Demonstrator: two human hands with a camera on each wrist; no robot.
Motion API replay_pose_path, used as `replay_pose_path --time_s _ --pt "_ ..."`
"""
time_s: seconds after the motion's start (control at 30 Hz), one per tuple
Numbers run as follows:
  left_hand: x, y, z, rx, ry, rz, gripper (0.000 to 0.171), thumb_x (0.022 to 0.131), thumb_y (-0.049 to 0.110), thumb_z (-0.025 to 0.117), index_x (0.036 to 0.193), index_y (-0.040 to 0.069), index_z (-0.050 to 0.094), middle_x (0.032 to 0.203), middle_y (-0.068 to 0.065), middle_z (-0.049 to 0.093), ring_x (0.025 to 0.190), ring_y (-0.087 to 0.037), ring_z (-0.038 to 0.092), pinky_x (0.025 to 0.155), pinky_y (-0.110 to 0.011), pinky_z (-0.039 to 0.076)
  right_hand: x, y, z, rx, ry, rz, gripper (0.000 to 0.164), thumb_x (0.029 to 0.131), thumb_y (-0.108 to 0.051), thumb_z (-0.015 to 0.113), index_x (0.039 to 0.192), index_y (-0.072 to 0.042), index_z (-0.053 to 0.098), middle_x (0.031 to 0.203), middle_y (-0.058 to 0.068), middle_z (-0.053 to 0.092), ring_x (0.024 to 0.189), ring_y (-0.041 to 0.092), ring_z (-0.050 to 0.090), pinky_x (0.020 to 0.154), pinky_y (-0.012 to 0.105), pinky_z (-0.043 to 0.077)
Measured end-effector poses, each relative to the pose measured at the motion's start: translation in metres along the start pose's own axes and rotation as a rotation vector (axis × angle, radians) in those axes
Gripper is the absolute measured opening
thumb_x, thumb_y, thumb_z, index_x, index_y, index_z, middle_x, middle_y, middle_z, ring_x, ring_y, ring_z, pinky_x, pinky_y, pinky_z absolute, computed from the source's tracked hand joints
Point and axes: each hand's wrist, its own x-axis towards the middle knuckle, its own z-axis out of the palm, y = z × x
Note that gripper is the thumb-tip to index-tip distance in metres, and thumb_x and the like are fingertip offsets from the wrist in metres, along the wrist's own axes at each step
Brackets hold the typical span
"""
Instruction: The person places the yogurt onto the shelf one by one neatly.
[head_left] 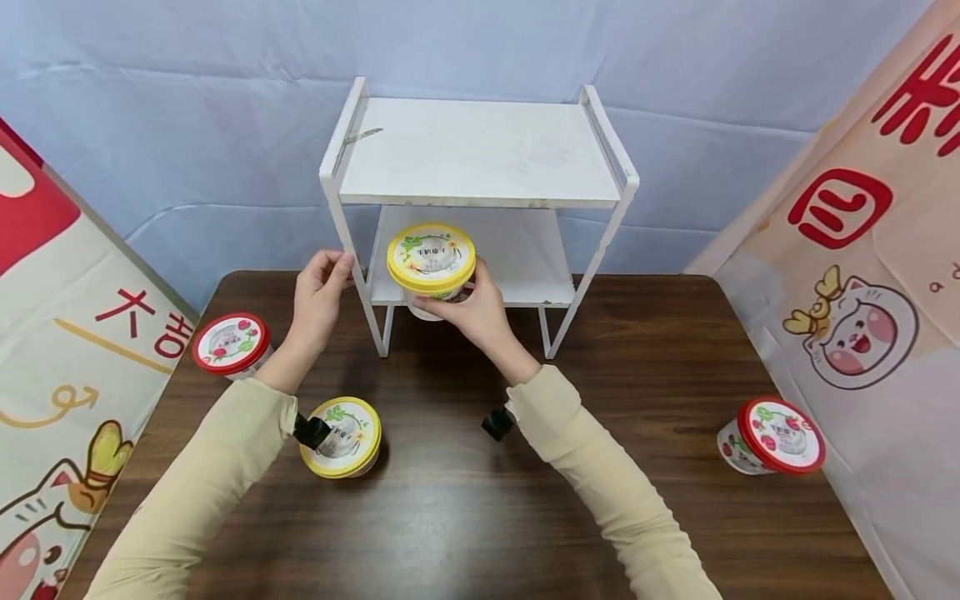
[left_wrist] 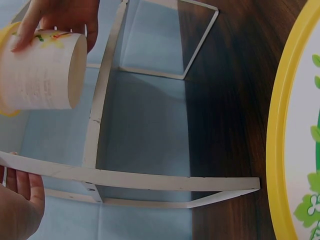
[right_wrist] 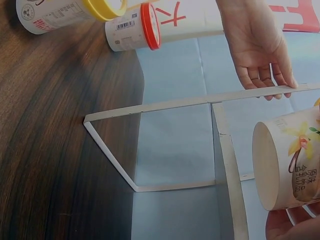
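In the head view my right hand (head_left: 483, 312) grips a paper tub with a yellow lid (head_left: 431, 257), thumb on the near side. The tub is upright at the front of the lower shelf of a white two-tier rack (head_left: 480, 154). The left wrist view shows its pale base (left_wrist: 76, 72) raised above the shelf level. My left hand (head_left: 318, 298) holds the rack's left post; in the right wrist view, the fingers of the left hand (right_wrist: 257, 47) curl over that post. Another yellow-lidded tub (head_left: 351, 446) stands on the table beneath my left wrist, partly covered by a black strap.
A red-lidded tub (head_left: 231, 343) stands at the table's left edge, partly behind my left forearm. Another red-lidded tub (head_left: 783, 437) is near the right edge. Pale blue cloth (head_left: 480, 42) hangs behind the rack, and printed panels (head_left: 847, 250) flank the dark wooden table (head_left: 450, 517).
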Motion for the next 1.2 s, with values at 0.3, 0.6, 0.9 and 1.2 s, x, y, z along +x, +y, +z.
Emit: replay_pose_path --time_s 0.3,0.6,0.9,1.2 --pt "0.000 -0.001 0.000 -0.020 0.000 -0.004 0.011 0.094 0.009 0.049 0.089 0.001 0.055 0.079 0.008 0.057 0.075 -0.004 0.055 0.073 -0.019 0.047 0.008 -0.001 0.004 -0.011 -0.001 0.000 0.085 0.065 -0.019 0.083 0.133 -0.005 0.034 0.123 0.009 0.047 0.108 0.017 0.046 0.085 0.029 0.044" --pt "0.001 -0.001 0.000 -0.022 0.005 0.005 0.010 0.094 0.009 0.049 0.088 0.003 0.055 0.078 0.010 0.057 0.075 -0.004 0.054 0.072 -0.019 0.047 0.015 -0.009 0.010 -0.004 -0.002 0.002 0.085 0.067 -0.013 0.081 0.134 -0.001 0.032 0.127 0.014 0.044 0.112 0.024 0.045 0.085 0.032 0.044" --pt "0.001 0.000 0.000 -0.018 0.005 -0.003 0.010 0.094 0.009 0.049 0.087 0.004 0.054 0.078 0.011 0.057 0.074 -0.004 0.054 0.071 -0.017 0.046 0.025 -0.006 0.021 -0.038 0.040 -0.020 0.085 0.066 -0.023 0.082 0.132 -0.006 0.033 0.124 0.008 0.044 0.111 0.016 0.046 0.087 0.026 0.045" --pt "0.001 0.000 -0.001 -0.013 -0.005 -0.010 0.014 0.094 0.011 0.048 0.090 -0.001 0.054 0.079 0.011 0.057 0.076 -0.004 0.055 0.074 -0.021 0.047 0.031 -0.005 0.027 -0.061 0.057 -0.012 0.087 0.066 -0.023 0.082 0.133 -0.005 0.031 0.126 0.008 0.043 0.116 0.017 0.044 0.094 0.026 0.040"
